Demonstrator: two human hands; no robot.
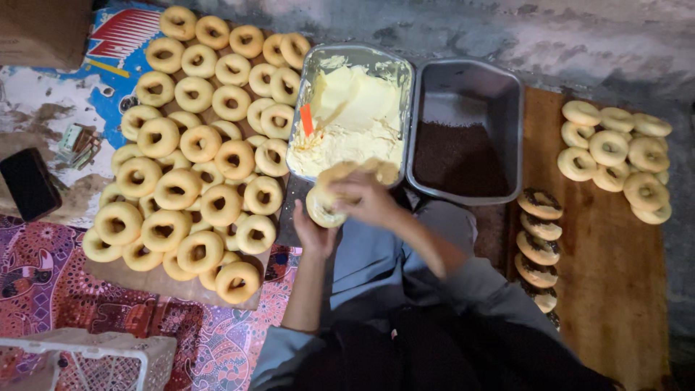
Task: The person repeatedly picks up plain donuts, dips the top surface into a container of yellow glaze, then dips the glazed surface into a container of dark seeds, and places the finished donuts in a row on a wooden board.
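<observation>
1. The doughnut [323, 210] in hand is a pale golden ring, plain like the heap to its left, with what looks like pale cream on its upper face; the right hand hides most of that face.
2. It sits just below the near edge of the cream tray [352, 56], held over the person's lap between both hands.
3. The left hand [313, 233] cups the doughnut from beneath, palm up, fingers curled loosely round its lower rim.
4. The right hand [368, 197] lies over the top of the doughnut, fingers bent and closed against it; whether they also pinch a tool is not clear.
5. The cream tray is a dented metal tin holding pale yellow cream, with a small orange-handled spreader [306, 119] lying in it.
6. Beside it to the right, touching, stands a grey metal tin [507, 94] with dark brown sprinkles [460, 158] covering its lower half.
7. Plain doughnuts [195, 145] lie heaped on a board to the left.
8. A row of chocolate-topped doughnuts [539, 239] runs down the wooden board [601, 275] at right, overlapping; the lowest ones are dim and hard to make out.
9. More plain doughnuts [615, 159] lie on the far side of that board.
10. A dark phone [29, 183] lies at the left edge, and a white plastic basket [87, 358] is cut off at the bottom left corner.
</observation>
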